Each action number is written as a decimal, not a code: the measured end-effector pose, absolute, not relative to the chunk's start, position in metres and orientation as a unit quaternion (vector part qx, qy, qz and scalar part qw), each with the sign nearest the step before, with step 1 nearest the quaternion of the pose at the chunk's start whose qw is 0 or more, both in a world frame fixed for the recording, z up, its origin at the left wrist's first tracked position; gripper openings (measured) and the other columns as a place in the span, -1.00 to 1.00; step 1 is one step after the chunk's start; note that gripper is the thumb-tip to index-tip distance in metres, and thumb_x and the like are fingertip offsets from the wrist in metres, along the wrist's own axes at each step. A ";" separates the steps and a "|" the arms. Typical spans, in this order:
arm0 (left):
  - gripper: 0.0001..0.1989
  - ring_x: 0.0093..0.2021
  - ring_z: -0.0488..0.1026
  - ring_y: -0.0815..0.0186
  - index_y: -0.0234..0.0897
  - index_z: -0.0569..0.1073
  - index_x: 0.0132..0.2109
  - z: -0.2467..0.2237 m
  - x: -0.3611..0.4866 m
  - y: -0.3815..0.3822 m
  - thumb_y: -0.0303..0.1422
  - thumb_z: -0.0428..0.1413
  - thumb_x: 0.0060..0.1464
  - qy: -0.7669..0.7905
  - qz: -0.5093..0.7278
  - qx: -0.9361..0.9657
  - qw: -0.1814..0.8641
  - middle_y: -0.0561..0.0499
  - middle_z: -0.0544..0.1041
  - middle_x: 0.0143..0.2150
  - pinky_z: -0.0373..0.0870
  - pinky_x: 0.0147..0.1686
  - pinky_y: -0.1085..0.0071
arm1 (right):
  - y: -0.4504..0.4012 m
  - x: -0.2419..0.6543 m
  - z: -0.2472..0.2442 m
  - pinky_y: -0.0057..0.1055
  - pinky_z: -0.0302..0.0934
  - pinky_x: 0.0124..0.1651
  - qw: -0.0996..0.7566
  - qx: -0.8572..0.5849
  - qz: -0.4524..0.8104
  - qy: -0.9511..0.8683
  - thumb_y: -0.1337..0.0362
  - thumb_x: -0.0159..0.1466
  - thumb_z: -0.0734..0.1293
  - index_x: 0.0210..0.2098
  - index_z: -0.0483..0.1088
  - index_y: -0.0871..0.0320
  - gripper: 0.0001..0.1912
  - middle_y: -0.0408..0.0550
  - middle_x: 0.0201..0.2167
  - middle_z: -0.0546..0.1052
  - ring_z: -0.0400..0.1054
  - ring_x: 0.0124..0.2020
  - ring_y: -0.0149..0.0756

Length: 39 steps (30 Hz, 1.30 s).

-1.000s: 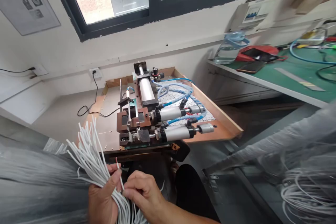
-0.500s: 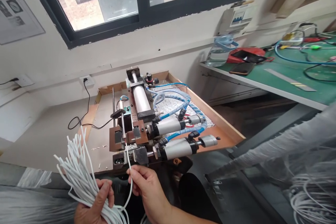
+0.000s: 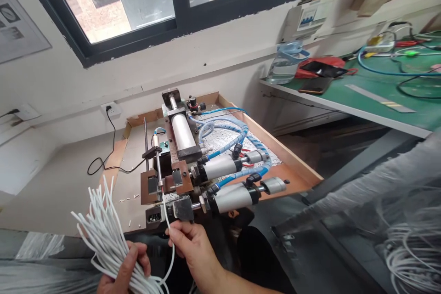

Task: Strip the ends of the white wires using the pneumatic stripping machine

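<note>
Low on the left, my left hand (image 3: 129,266) is wrapped round a thick bundle of white cables (image 3: 106,234), whose loose ends fan up and left. My right hand (image 3: 193,245) pinches a single white cable (image 3: 166,211) between thumb and fingers, just in front of the machine. That cable runs up to the tip of a thin metal rod (image 3: 159,170), and its lower part curves back towards the bundle. Beside the cable sit the brown clamp blocks (image 3: 182,177) and silver pneumatic cylinders (image 3: 230,196) of the machine.
A wooden tray edge (image 3: 285,151) surrounds the machine and its blue hoses (image 3: 241,135). Small white offcuts (image 3: 130,223) lie on the grey table (image 3: 69,170). To the right, a green table (image 3: 372,87) bears a water jug (image 3: 284,64) and a phone (image 3: 315,85). Wrapped cables hang lower right.
The view has shifted slightly. Both hands keep their holds on the bundle and the single cable, with little visible movement relative to the machine.
</note>
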State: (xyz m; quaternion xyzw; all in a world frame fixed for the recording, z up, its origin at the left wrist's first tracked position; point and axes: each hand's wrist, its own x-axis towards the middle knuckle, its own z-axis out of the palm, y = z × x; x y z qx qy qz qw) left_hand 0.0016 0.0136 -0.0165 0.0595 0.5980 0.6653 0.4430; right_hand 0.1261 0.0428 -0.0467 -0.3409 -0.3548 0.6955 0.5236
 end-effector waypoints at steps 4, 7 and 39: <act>-0.66 -0.59 0.39 0.35 -0.36 0.47 -0.45 -0.012 0.013 0.009 -0.43 0.32 -0.55 0.584 0.671 0.066 0.452 -0.01 0.51 -0.55 0.36 -0.61 0.46 | 0.032 0.143 -0.055 -0.49 0.04 -0.40 0.494 -0.369 0.538 -0.575 0.26 0.17 0.17 -0.58 0.35 0.24 -0.73 -0.13 -0.62 0.31 0.19 -0.51 -0.41; -0.71 -0.55 0.40 0.36 -0.37 0.48 -0.42 -0.010 0.022 0.002 -0.45 0.29 -0.44 0.580 0.668 0.086 0.458 0.01 0.50 -0.54 0.37 -0.56 0.47 | 0.020 0.160 -0.081 -0.47 0.03 -0.43 0.393 -0.385 0.434 -0.713 0.30 0.17 0.14 -0.52 0.37 0.21 -0.76 -0.08 -0.59 0.36 0.22 -0.52 -0.37; -0.81 -0.52 0.47 0.25 -0.41 0.48 -0.44 -0.033 0.008 -0.015 -0.53 0.25 -0.37 0.610 0.615 0.008 0.499 -0.09 0.54 -0.55 0.44 -0.48 0.43 | 0.026 0.142 -0.041 -0.61 -0.19 -0.74 0.458 -0.316 0.784 -0.276 0.19 -0.02 0.31 -0.60 0.35 0.28 -0.77 -0.27 -0.78 0.22 -0.07 -0.79 -0.62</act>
